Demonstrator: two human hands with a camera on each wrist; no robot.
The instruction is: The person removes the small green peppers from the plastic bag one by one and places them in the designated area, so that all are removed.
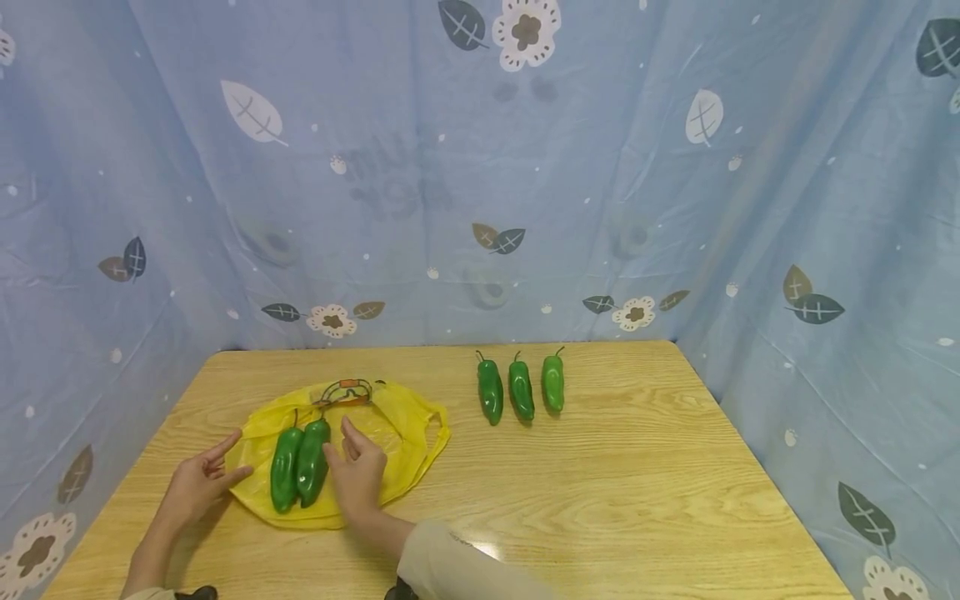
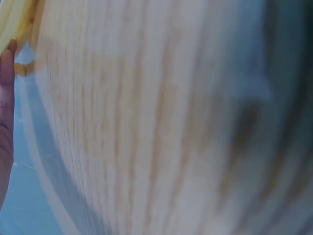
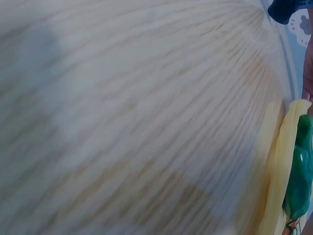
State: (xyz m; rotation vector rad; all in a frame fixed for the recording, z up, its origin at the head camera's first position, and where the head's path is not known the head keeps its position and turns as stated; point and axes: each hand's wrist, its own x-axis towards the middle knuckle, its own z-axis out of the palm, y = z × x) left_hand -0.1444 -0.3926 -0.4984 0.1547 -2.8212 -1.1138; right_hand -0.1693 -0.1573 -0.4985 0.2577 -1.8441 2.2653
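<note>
A yellow plastic bag [image 1: 405,417] lies flat on the left part of the table, with two green peppers [image 1: 286,471] side by side on it, stems pointing away. At the bag's left edge is my left hand [image 1: 191,492], thumb and fingers spread apart. In the left wrist view, a fingertip [image 2: 7,73] sits right at the yellow plastic. My right hand [image 1: 360,479] is over the bag, its thumb beside the right-hand pepper [image 1: 312,462] and its fingers extended. One green pepper [image 3: 299,181] also shows at the edge of the right wrist view.
Three more green peppers [image 1: 521,390] lie in a row at the back of the wooden table [image 1: 600,500], right of the bag. A clip-like item with orange parts [image 1: 349,392] lies at the bag's far edge. Blue patterned cloth [image 1: 420,167] hangs behind and at both sides.
</note>
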